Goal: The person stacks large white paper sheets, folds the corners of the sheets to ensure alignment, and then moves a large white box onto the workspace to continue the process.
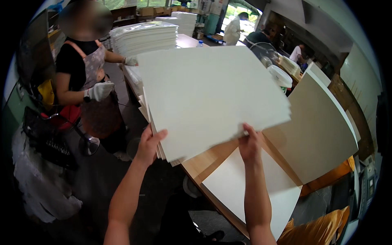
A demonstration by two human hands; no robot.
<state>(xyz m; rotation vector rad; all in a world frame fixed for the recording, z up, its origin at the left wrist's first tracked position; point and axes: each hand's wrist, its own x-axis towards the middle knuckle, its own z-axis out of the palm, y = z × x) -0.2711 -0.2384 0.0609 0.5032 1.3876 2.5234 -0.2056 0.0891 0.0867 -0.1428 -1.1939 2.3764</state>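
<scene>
A loose stack of large white boards (212, 90) is held up in front of me, its layers slightly fanned at the edges. My left hand (148, 146) grips its near left corner, thumb on top and fingers underneath. On the near edge, further right, my right hand (250, 143) pinches the stack, thumb over the top. Beneath the stack and my right forearm, another white sheet (261, 183) lies on a wooden table (212, 157). A large pale board (314, 118) leans upright at the table's right side.
At the left stands a person in a patterned apron (96, 65) and white gloves. Tall piles of white sheets (143, 38) rise behind. A white tub (280, 75) and a fan (264, 53) are at the back right. Orange wrapping (322, 228) lies lower right, and a black crate (49, 139) lower left.
</scene>
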